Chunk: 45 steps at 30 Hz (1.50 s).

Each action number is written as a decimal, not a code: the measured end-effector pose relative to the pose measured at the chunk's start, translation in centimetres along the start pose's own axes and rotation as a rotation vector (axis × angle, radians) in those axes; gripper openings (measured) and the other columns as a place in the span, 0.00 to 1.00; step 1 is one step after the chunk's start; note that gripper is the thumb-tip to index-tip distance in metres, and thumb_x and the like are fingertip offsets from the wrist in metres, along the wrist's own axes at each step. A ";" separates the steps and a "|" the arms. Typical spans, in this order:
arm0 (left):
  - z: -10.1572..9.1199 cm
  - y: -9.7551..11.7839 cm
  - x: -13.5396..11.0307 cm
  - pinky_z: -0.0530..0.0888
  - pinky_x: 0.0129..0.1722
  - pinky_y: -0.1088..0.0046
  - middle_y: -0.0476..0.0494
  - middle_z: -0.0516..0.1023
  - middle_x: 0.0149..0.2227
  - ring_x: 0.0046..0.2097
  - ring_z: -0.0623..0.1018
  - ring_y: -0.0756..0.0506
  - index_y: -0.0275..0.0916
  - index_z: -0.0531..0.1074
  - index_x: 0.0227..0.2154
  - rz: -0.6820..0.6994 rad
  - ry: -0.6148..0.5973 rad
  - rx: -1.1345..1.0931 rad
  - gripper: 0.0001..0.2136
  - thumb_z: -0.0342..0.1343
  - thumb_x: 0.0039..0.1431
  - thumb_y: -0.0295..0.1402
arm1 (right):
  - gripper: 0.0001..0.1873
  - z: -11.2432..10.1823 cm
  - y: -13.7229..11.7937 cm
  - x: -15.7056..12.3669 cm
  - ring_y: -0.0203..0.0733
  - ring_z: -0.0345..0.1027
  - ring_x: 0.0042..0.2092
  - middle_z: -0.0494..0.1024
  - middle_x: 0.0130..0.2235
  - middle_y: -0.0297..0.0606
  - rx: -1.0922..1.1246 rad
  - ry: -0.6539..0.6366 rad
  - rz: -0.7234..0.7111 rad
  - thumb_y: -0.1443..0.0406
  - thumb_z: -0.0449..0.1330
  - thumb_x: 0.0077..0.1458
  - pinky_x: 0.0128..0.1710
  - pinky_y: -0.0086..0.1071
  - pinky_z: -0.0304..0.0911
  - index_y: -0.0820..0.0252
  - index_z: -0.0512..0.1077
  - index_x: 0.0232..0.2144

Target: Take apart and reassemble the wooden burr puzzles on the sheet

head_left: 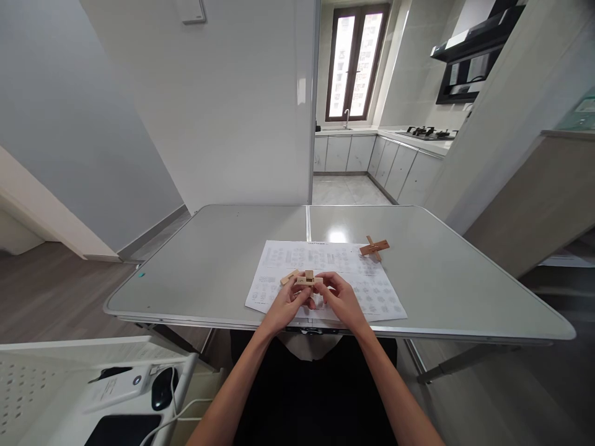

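Note:
Light wooden puzzle blocks (305,280), fitted together crosswise, are held up between both hands above a printed instruction sheet (274,263). My left hand (289,305) is closed around the left side of the blocks, its thumb toward me. Fingers of my right hand (341,297) pinch the right end of the same blocks. Another light wooden block (289,277) shows just behind my left fingers; whether it touches the held blocks I cannot tell. A darker wooden cross-shaped puzzle (374,248) rests at the sheet's upper right corner.
The grey folding table (223,248) has a metal edge close to my body. Below at the left, a white cart (186,371) holds a white box (116,390), a black mouse (162,389) and a cable. Beyond the table is a kitchen counter (409,144).

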<state>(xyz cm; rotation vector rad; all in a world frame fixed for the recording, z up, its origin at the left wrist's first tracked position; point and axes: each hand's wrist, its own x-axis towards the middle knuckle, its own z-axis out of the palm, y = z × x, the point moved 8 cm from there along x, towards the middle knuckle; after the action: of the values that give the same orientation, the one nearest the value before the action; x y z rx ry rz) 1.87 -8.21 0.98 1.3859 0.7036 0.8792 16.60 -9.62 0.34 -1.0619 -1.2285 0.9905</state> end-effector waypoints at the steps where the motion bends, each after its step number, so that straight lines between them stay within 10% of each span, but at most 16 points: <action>1: 0.0 -0.1 0.0 0.78 0.44 0.64 0.41 0.76 0.49 0.36 0.80 0.47 0.43 0.63 0.64 0.000 -0.004 -0.015 0.30 0.62 0.65 0.48 | 0.22 0.0 0.1 0.0 0.48 0.76 0.39 0.81 0.36 0.39 -0.002 0.001 0.001 0.45 0.66 0.58 0.31 0.34 0.69 0.54 0.77 0.43; 23: 0.0 0.3 -0.4 0.79 0.40 0.64 0.47 0.78 0.34 0.31 0.82 0.46 0.41 0.65 0.59 0.004 0.031 0.006 0.26 0.57 0.67 0.52 | 0.23 0.0 0.1 -0.2 0.47 0.78 0.36 0.83 0.38 0.41 -0.056 0.000 0.022 0.44 0.65 0.58 0.31 0.35 0.70 0.55 0.77 0.41; 36: -4.3 1.1 -2.5 0.77 0.43 0.65 0.42 0.81 0.41 0.31 0.78 0.47 0.41 0.64 0.58 0.240 0.673 0.022 0.23 0.48 0.72 0.53 | 0.11 2.0 -0.6 0.9 0.50 0.76 0.43 0.79 0.47 0.45 -0.402 -0.024 -0.160 0.58 0.58 0.65 0.39 0.42 0.73 0.54 0.75 0.46; 40: -5.1 0.6 -2.9 0.76 0.41 0.68 0.44 0.79 0.39 0.31 0.75 0.49 0.41 0.67 0.55 0.277 0.759 -0.068 0.22 0.52 0.70 0.53 | 0.19 4.4 -1.0 2.7 0.56 0.68 0.58 0.74 0.58 0.46 -0.493 -0.136 -0.227 0.68 0.60 0.60 0.59 0.52 0.66 0.53 0.74 0.53; 45: -5.6 0.2 -2.7 0.75 0.37 0.71 0.43 0.78 0.43 0.30 0.73 0.51 0.41 0.70 0.52 0.292 0.788 -0.080 0.22 0.55 0.68 0.53 | 0.11 5.7 -0.3 4.6 0.57 0.68 0.56 0.79 0.48 0.45 -0.505 -0.227 -0.164 0.72 0.63 0.55 0.62 0.54 0.59 0.55 0.77 0.40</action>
<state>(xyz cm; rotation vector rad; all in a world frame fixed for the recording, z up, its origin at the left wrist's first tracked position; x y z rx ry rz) -4.33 -7.62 0.49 1.0609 1.0487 1.7058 11.36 -4.75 1.81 -1.2296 -1.7832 0.7003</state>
